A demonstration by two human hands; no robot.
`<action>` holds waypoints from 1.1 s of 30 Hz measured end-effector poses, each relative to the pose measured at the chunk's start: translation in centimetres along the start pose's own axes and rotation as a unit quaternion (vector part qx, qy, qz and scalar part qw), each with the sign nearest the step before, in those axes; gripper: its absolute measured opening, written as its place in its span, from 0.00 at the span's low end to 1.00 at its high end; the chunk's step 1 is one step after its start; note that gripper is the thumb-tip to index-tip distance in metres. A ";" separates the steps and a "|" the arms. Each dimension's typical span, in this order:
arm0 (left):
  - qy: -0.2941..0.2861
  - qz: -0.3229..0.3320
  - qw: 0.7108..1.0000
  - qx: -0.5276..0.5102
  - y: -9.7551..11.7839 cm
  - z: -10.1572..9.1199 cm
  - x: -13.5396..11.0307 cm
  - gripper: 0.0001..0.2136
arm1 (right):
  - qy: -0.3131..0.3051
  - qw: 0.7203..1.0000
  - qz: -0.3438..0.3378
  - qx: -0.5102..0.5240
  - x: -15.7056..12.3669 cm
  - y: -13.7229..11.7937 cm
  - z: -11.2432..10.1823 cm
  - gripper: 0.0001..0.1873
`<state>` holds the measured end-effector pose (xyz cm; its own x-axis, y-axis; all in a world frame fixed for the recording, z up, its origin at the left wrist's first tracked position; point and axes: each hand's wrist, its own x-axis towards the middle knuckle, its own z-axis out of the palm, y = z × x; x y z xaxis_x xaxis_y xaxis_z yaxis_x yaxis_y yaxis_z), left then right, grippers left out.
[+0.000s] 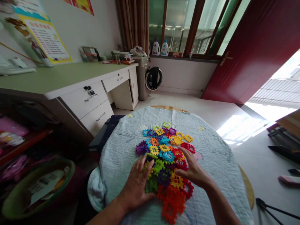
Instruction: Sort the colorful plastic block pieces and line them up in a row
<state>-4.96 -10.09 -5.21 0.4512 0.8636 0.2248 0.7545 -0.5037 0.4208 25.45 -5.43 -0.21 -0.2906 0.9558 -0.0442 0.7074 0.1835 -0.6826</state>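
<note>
While the left hand (138,182) and right hand (195,170) flanked the plastic pieces (168,156), lower centre frame, both were splayed, no grip visible. Low, cupped palms probably suited that loose heap, avoiding spills across the cloth (124,142).

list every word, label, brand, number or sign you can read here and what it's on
Nothing can be read for certain.
Yellow-edged wall poster: a pink heading and lines of print, too blurred to read.
Red and yellow wall poster: cut off by the picture's edge, nothing readable.
Two detergent bottles on the windowsill: labels too small to read.
Colorful plastic pieces: no lettering that I can make out.
</note>
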 end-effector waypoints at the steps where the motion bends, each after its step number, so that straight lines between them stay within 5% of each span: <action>1: 0.001 -0.021 1.000 0.000 0.0 0.0 -0.1 0.57 | -0.010 1.000 0.005 -0.019 -1.6 0.9 0.3 0.57; 4: -0.002 -0.057 0.998 -0.019 0.2 0.2 -0.3 0.59 | -0.046 0.997 0.017 -0.067 -5.2 2.8 2.6 0.74; 8: -0.002 -0.025 0.998 -0.059 1.0 0.8 1.0 0.54 | 0.014 0.996 0.015 -0.092 -6.0 2.8 6.3 0.78; 16: -0.011 -0.002 0.996 -0.085 1.5 1.4 4.0 0.50 | 0.193 0.978 -0.044 0.071 -2.0 0.7 6.9 0.55; 28: 0.016 0.030 0.984 -0.175 2.8 2.1 7.6 0.49 | 0.262 0.934 -0.017 0.242 1.2 -0.4 6.7 0.30; 33: 0.070 0.031 0.962 -0.264 3.9 1.9 10.5 0.44 | 0.261 0.912 -0.005 0.317 3.8 -2.1 4.9 0.29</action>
<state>3.58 -3.04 -2.86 0.3910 0.8454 0.3638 0.3652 -0.5053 0.7818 19.72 -3.32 -2.47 0.1684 0.9643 0.2042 0.1429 0.1811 -0.9730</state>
